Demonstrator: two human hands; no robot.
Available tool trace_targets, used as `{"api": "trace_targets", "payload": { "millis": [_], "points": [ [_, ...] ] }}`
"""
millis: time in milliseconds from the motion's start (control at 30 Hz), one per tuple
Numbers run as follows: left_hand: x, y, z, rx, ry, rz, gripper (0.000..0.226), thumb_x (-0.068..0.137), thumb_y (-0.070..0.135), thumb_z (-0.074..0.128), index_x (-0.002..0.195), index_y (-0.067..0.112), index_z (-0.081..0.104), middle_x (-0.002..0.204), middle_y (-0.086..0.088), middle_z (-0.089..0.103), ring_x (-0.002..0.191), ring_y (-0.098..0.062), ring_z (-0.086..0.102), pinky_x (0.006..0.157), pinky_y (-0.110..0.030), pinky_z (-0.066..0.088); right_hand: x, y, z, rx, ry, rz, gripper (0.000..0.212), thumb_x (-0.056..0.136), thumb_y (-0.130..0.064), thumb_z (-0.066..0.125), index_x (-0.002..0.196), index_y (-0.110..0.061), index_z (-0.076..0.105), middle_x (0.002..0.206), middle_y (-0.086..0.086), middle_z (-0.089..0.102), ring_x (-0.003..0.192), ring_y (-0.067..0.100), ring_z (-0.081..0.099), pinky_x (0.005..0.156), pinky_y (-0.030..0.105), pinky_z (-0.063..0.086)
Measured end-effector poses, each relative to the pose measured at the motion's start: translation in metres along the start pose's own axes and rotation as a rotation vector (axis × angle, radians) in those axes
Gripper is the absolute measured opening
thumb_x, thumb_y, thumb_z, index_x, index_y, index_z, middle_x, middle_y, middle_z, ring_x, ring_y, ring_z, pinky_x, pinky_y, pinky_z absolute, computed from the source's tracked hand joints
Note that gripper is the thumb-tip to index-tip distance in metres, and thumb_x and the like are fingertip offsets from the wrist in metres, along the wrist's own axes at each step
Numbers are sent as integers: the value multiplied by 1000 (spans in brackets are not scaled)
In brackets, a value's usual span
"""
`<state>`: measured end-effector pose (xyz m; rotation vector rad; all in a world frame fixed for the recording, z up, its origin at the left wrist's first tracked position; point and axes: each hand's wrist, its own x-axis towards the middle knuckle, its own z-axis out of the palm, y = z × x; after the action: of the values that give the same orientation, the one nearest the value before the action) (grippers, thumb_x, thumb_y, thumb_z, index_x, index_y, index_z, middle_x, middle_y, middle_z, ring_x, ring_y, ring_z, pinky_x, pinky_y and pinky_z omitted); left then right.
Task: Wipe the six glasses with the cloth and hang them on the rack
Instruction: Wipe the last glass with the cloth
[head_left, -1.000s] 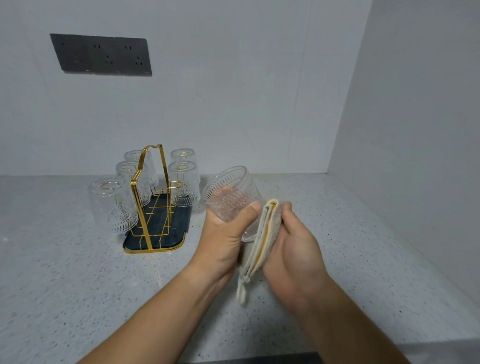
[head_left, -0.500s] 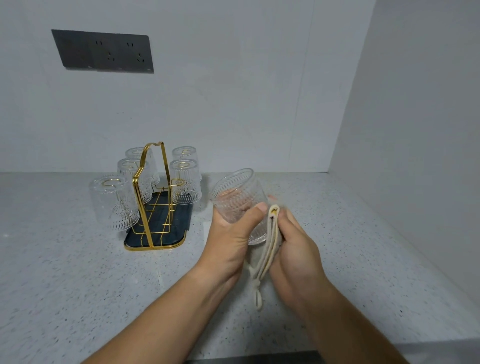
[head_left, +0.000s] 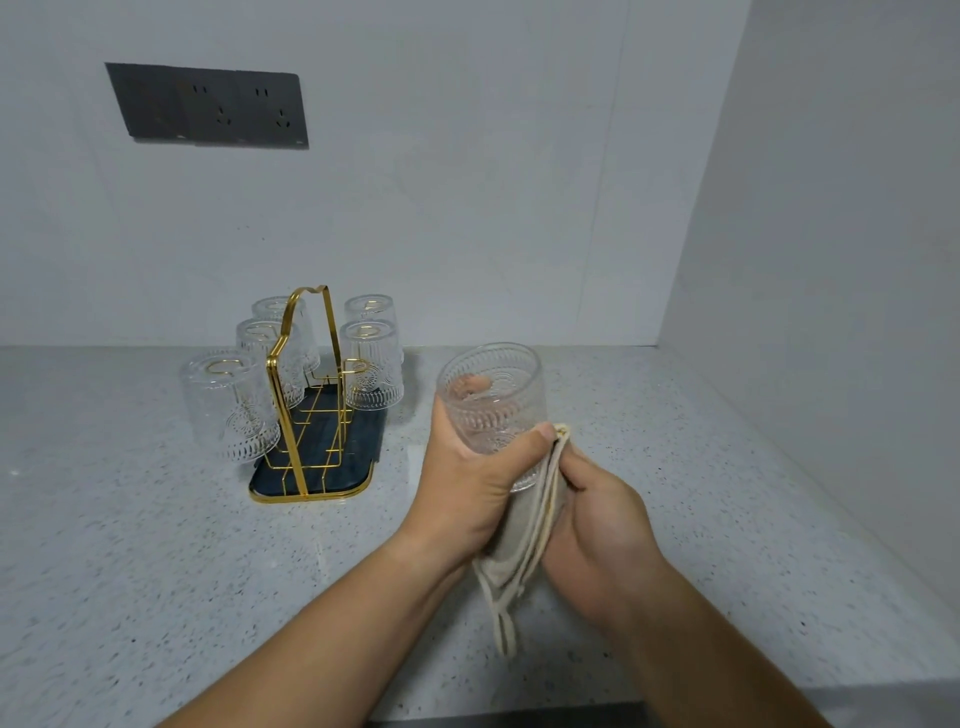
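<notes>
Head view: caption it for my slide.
Left hand holds last glass, right hand holds cloth against it; five glasses hang on the rack.

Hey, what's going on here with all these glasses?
A person is wiping a glass over the countertop. The left hand grips the glass, tilted, mouth up, and the right hand holds a beige cloth against its lower end. Five other glasses already hang upside down on the gold rack, so this is the last one to go on.
</notes>
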<state>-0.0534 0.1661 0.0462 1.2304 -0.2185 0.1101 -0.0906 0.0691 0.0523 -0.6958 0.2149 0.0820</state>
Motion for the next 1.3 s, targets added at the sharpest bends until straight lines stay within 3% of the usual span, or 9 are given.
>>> {"api": "trace_targets", "payload": {
  "millis": [167, 333, 500, 733, 900, 1033, 1100, 1167, 1300],
  "points": [
    [6, 2, -10, 68, 19, 37, 65, 75, -1, 89, 124, 14, 49, 105, -2, 70, 85, 0, 71, 76, -15, 55, -8, -6, -15, -115, -22, 13, 40, 108, -21, 39, 130, 2, 63, 121, 29, 71, 111, 41, 71, 95, 51, 56],
    [-2, -1, -3, 36, -32, 17, 65, 75, -1, 89, 124, 16, 50, 111, -9, 71, 93, -6, 73, 80, -18, 56, 3, -20, -19, -65, 30, 19, 47, 108, -29, 41, 135, 6, 59, 124, 32, 68, 114, 46, 69, 100, 55, 53],
    [-5, 0, 2, 115, -79, 43, 67, 65, 17, 88, 121, 20, 51, 117, -13, 71, 99, -12, 75, 85, -21, 57, 0, -8, -17, -66, -27, 94, 51, 109, -31, 37, 134, 6, 60, 128, 30, 67, 117, 44, 68, 104, 54, 50],
    [0, -3, -7, 86, -75, -21, 61, 82, -6, 81, 133, 5, 47, 118, -19, 73, 93, -12, 75, 77, -18, 57, 7, -19, -21, -115, 59, 21, 46, 108, -27, 42, 135, 6, 59, 126, 33, 67, 117, 47, 67, 107, 57, 49],
    [6, -9, -12, 116, -19, -28, 63, 80, 3, 87, 131, 6, 50, 117, -17, 74, 105, -24, 75, 86, -26, 61, 10, -15, -19, -193, 137, -40, 39, 108, -21, 44, 127, 6, 64, 118, 31, 71, 110, 45, 71, 102, 57, 52],
    [15, -12, -26, 107, 36, -42, 58, 82, 10, 86, 130, 15, 56, 118, -4, 75, 104, -10, 73, 87, -22, 56, 6, -23, -21, -432, 195, -194, 29, 109, -16, 47, 130, -13, 65, 121, 16, 74, 108, 32, 74, 97, 49, 57],
    [14, -15, -29, 98, 27, -60, 55, 84, 15, 84, 131, 19, 57, 118, 1, 75, 107, -8, 72, 88, -21, 52, 8, -31, -25, -816, 230, -351, 37, 110, -27, 45, 146, -29, 53, 145, -3, 60, 129, 18, 60, 111, 39, 46],
    [14, -18, -31, 81, 27, -68, 55, 84, 17, 84, 132, 17, 57, 118, 2, 75, 108, -10, 72, 86, -18, 52, 12, -39, -29, -1253, 157, -501, 44, 111, -32, 40, 154, -34, 43, 151, -17, 47, 136, 7, 48, 113, 25, 35],
    [14, -21, -32, 65, 19, -72, 62, 79, 25, 88, 133, 12, 58, 118, -4, 76, 108, -13, 72, 86, -21, 54, 24, -34, -47, -1640, 15, -310, 47, 110, -38, 36, 157, -40, 32, 136, -12, 57, 91, -4, 60, 72, 12, 41]
  ]
}}
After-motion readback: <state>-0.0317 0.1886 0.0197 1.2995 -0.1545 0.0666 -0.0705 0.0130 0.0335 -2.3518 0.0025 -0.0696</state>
